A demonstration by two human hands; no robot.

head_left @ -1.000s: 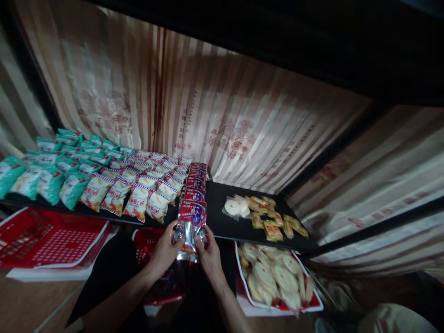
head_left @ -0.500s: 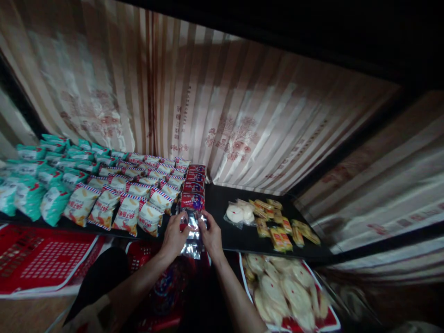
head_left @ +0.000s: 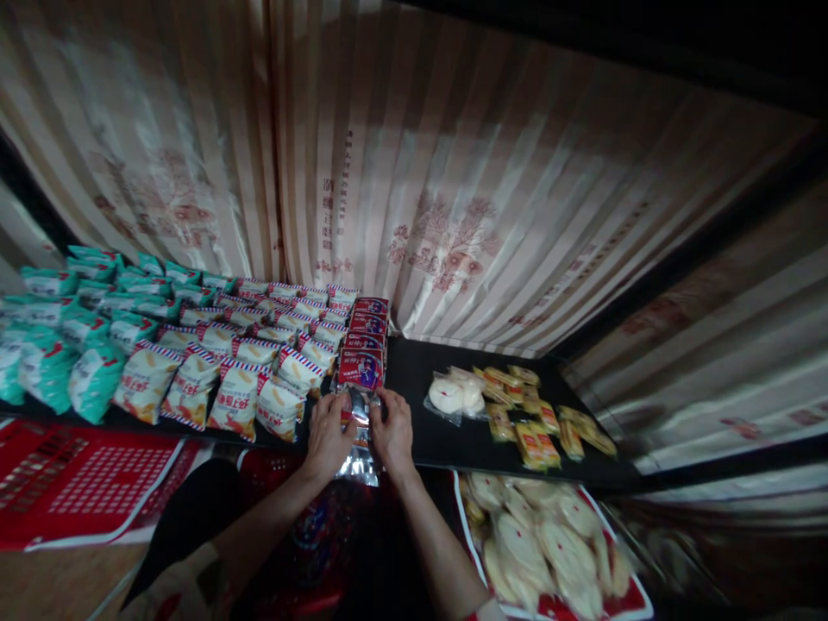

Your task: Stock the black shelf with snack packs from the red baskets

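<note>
the surface on my feed is a low black shelf, dim, with a darker board close overhead. a striped curtain in cream and brown with faded red print hangs behind it and wraps round to the right. below the shelf's front edge a bit of wooden floor shows at the bottom left

my left hand and right hand are both clamped on the silver packet, one on each side, at the front edge of the shelf. its top end lies on the shelf and its foil end hangs over the edge between my wrists

straight behind it a row of red packets runs back to the curtain, the nearest one just touching the top of the silver packet. hard against my left hand sit the cream packets with striped borders, several rows deep, and beyond those the teal packets fill the left end. to my right a strip of bare shelf comes first, then wrapped white cakes and a loose scatter of yellow packets

under the shelf a red basket lies at the left, and a red tray at the right carries pale round cakes. a red shape between my forearms is too dark to make out
</note>
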